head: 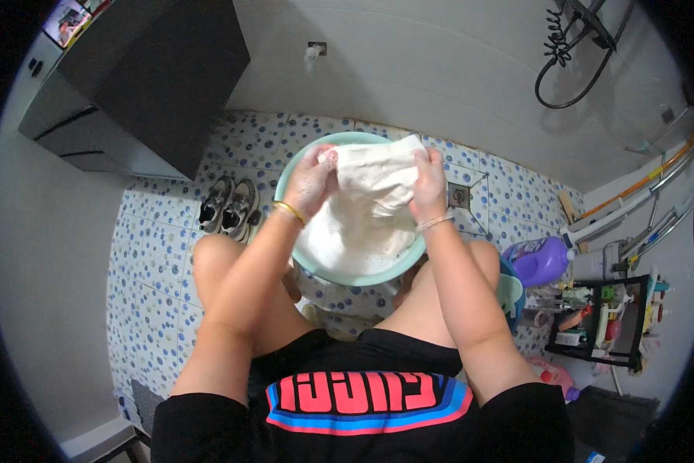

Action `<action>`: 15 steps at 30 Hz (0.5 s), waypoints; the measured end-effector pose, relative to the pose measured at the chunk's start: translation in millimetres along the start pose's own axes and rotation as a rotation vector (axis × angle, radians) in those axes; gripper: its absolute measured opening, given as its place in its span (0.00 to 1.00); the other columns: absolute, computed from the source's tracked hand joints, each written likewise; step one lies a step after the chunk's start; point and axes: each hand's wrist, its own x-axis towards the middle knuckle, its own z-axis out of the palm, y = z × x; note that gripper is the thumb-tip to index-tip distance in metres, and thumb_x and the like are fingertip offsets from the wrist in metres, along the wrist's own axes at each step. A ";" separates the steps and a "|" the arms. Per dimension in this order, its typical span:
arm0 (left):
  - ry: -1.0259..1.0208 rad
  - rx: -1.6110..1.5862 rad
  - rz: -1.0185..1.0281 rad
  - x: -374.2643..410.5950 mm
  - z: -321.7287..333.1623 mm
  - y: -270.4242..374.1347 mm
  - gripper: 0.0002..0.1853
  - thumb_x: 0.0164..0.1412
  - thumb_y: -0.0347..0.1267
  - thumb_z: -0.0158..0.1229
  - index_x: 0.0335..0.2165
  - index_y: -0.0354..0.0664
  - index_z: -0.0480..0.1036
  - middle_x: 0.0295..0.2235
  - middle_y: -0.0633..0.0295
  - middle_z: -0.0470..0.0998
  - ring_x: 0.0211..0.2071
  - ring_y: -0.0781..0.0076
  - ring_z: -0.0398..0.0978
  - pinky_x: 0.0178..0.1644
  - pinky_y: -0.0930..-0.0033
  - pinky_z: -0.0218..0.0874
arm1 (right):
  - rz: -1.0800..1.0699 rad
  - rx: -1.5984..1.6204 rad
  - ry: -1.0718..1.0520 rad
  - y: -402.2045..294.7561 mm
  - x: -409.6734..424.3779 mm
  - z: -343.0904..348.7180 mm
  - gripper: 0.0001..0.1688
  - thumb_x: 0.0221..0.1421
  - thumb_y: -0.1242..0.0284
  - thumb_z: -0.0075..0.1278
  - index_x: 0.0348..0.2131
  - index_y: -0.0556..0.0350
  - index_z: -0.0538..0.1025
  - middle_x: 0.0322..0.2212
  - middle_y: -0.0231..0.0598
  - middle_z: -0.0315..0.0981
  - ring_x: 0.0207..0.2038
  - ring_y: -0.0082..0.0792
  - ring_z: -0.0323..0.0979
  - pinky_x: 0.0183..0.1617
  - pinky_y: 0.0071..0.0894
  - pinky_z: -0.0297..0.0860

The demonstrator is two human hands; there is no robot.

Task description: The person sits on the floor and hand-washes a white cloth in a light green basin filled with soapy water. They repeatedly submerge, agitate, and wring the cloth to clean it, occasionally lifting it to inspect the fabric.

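Note:
A wet white cloth (376, 171) is stretched between my two hands above a pale green plastic basin (353, 280). My left hand (313, 180), with suds on its skin and a gold-coloured bangle at the wrist, grips the cloth's left end. The right end is pinched in my right hand (430, 182), which has a pale bracelet at its wrist. White foam (347, 243) fills much of the basin below, and the lower part of the cloth hangs towards it. Whether more cloth lies under the foam I cannot tell.
Sneakers (226, 207) stand on the dotted tile floor left of the basin. A floor drain (459, 196) lies to its right. Further right are a purple detergent bottle (536, 260) and a black rack (599, 324) of bottles. A dark cabinet (167, 75) juts in at upper left.

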 end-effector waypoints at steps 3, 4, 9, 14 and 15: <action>0.134 -0.053 -0.094 21.0 -13.7 -34.3 0.08 0.58 0.34 0.41 0.31 0.42 0.65 0.27 0.63 0.68 0.32 0.73 0.67 0.38 0.73 0.62 | -0.284 -0.515 -0.057 10.5 -32.7 45.8 0.11 0.49 0.73 0.41 0.34 0.60 0.65 0.30 0.42 0.64 0.30 0.30 0.64 0.35 0.29 0.64; 0.083 -0.184 -0.160 24.8 -24.2 -48.0 0.11 0.58 0.37 0.40 0.30 0.43 0.65 0.26 0.63 0.68 0.30 0.73 0.68 0.37 0.72 0.61 | -0.486 -0.695 -0.176 18.9 -47.0 55.5 0.10 0.49 0.72 0.41 0.32 0.60 0.65 0.29 0.45 0.64 0.27 0.36 0.65 0.33 0.32 0.64; 0.246 -0.294 -0.226 16.8 12.5 -61.9 0.14 0.59 0.42 0.38 0.28 0.46 0.66 0.22 0.69 0.67 0.28 0.76 0.66 0.35 0.74 0.59 | -0.494 -1.374 -0.254 33.8 -11.0 49.3 0.16 0.46 0.62 0.45 0.22 0.59 0.68 0.20 0.51 0.66 0.23 0.51 0.65 0.29 0.43 0.63; -0.043 -0.476 -0.162 27.2 -20.4 -65.5 0.15 0.59 0.41 0.39 0.26 0.43 0.66 0.21 0.65 0.67 0.20 0.74 0.62 0.26 0.72 0.57 | -0.665 -1.121 -0.318 36.1 -52.8 51.3 0.11 0.46 0.70 0.43 0.25 0.63 0.67 0.21 0.54 0.66 0.26 0.51 0.66 0.30 0.41 0.64; -0.062 -0.526 -0.056 41.9 -43.7 -81.0 0.16 0.59 0.41 0.39 0.23 0.44 0.65 0.17 0.67 0.63 0.17 0.76 0.59 0.23 0.72 0.56 | -0.757 -1.091 -0.372 38.2 -60.8 56.9 0.10 0.44 0.71 0.44 0.24 0.62 0.67 0.22 0.52 0.67 0.27 0.49 0.67 0.32 0.39 0.65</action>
